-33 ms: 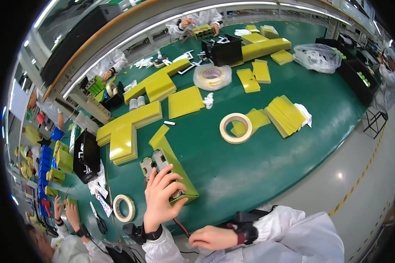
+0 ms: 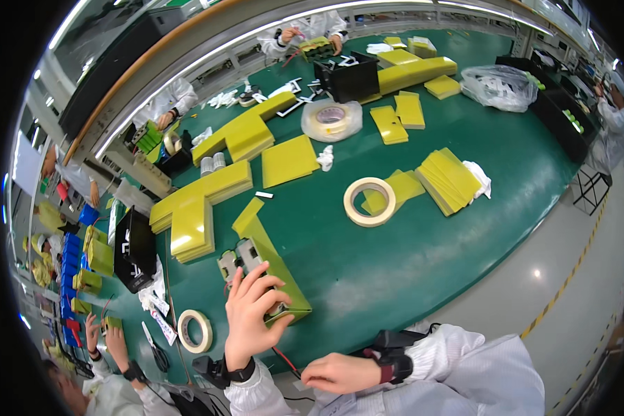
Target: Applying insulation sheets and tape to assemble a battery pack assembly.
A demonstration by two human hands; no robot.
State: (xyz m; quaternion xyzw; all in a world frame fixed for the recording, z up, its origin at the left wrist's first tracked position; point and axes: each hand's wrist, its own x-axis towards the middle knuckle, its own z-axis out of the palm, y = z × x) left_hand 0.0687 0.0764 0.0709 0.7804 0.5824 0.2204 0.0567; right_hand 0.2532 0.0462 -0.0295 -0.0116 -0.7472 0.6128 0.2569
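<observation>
My left hand [image 2: 253, 312] lies over the near part of a battery pack [image 2: 240, 258], fingers spread across it and thumb round its near right end. Pale grey cell ends show beyond my fingers; the rest of the pack is covered by the hand. Along the pack's right side runs a folded yellow-green insulating sheet [image 2: 274, 260], its far flap lying on the table. A red wire [image 2: 284, 359] trails from the near end towards my right hand [image 2: 343, 374], which is low at the table's edge with curled fingers. Whether those fingertips pinch the wire cannot be made out.
Masking tape rolls [image 2: 195, 331] [image 2: 369, 202] lie left and right of the pack. Stacked yellow sheets [image 2: 201, 201] stand beyond it, more [image 2: 449, 182] to the right. Scissors [image 2: 156, 350] lie near a co-worker's hands [image 2: 116, 343] at left. A black bin [image 2: 135, 248] stands behind them.
</observation>
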